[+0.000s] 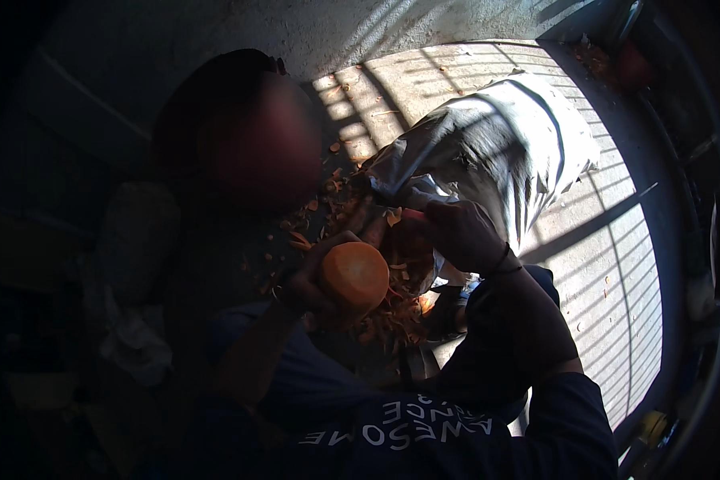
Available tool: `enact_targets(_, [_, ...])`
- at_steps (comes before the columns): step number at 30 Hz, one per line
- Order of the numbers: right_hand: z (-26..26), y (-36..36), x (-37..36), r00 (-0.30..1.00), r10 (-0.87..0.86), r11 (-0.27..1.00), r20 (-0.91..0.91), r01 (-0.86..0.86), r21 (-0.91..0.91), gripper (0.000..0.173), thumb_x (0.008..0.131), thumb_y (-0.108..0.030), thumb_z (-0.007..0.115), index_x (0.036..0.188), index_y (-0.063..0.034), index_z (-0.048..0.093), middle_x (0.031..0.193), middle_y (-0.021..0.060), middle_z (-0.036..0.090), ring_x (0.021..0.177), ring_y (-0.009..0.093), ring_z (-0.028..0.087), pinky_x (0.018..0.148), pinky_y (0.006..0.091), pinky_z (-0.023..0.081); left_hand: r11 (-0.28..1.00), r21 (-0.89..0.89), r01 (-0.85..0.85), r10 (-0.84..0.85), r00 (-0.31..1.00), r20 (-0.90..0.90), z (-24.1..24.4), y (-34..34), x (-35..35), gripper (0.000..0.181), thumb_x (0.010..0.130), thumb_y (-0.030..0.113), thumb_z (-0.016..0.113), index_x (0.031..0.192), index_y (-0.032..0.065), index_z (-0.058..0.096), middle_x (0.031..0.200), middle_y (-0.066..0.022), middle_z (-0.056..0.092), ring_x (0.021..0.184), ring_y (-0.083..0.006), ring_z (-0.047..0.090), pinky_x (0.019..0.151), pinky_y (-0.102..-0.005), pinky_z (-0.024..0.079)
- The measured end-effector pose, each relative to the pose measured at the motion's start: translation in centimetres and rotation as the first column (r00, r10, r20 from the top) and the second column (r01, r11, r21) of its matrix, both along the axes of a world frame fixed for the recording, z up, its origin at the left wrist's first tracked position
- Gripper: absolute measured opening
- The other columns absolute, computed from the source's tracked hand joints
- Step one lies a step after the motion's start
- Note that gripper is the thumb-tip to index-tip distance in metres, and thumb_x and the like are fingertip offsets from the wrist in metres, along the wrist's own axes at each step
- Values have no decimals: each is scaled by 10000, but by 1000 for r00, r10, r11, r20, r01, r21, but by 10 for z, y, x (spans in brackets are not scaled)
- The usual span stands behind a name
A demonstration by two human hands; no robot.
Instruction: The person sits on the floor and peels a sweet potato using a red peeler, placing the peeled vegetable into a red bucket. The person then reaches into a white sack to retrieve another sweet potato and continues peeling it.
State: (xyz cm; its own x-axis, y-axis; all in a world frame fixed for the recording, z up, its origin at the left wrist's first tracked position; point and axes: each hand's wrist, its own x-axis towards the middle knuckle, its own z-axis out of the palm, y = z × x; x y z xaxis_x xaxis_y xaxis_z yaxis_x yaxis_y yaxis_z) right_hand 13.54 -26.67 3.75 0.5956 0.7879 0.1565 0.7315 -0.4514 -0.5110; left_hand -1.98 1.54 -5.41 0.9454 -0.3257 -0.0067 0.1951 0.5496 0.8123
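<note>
My left hand (303, 291) grips a large, round orange vegetable (354, 276) with its bare flesh showing; its exact kind is unclear. Up and to the right, my right hand (465, 237) is closed around the red handle (415, 215) of a small tool. A piece of orange peel (393, 216) shows at the tool's front end, which is too dark to make out. The tool is apart from the vegetable. Orange peelings (390, 327) lie heaped on the floor below both hands.
Another person (240, 132) is close by at the upper left, mostly in shadow. A large, full white sack (504, 132) lies on the sunlit floor (600, 282) beyond my right hand. A rough wall (312, 30) runs behind. A pale cloth-like bundle (135, 342) is dimly visible at left.
</note>
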Motion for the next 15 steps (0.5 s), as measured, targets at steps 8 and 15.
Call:
enact_targets(8, [-12, 11, -10, 963, -228, 749, -144, 268, 606, 262, 1014, -291, 669, 1094, -43, 699, 843, 150, 711, 794, 273, 725, 696, 421, 535, 995, 30, -93, 96, 985, -140, -3, -9, 6, 1264, 445, 134, 916, 1573, 58, 352, 1458, -157, 557, 1356, -318, 557, 1140, -476, 472])
enact_targets(15, [-18, 7, 4, 946, -270, 963, -180, 270, -27, 305, 1029, -334, 627, 1069, -41, 702, 799, 144, 704, 754, 290, 716, 676, 439, 519, 985, -126, -116, 78, 960, -270, 2, -23, 7, 727, 891, 475, 635, 1443, 18, 508, 1291, -198, 646, 1106, -327, 692, 938, -467, 592])
